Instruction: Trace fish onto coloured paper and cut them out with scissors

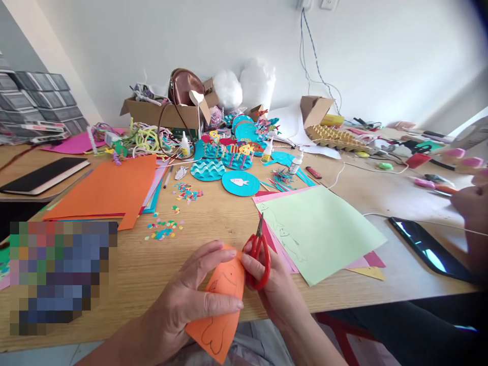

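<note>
My left hand [190, 295] holds an orange paper piece [223, 325] with a fish outline drawn on it, thumb across its front and fingers at its top. My right hand [272, 282] has red-handled scissors [259, 259], their blades together and pointing up and away from the paper. The right thumb and fingertips touch the orange paper's upper right edge. Beyond the right hand lies a light green sheet [328, 234] with fish outlines drawn near its left edge. A blue disc [241, 183] with a white fish on it lies ahead of both hands.
Orange sheets [110, 188] are stacked on the left, beside a black notebook [41, 175]. Loose confetti [163, 230] lies left of centre. A phone [430, 249] is at the right. Glue bottles [185, 146], craft pieces and a cardboard box [163, 114] stand behind. Another person's hand shows at the right edge.
</note>
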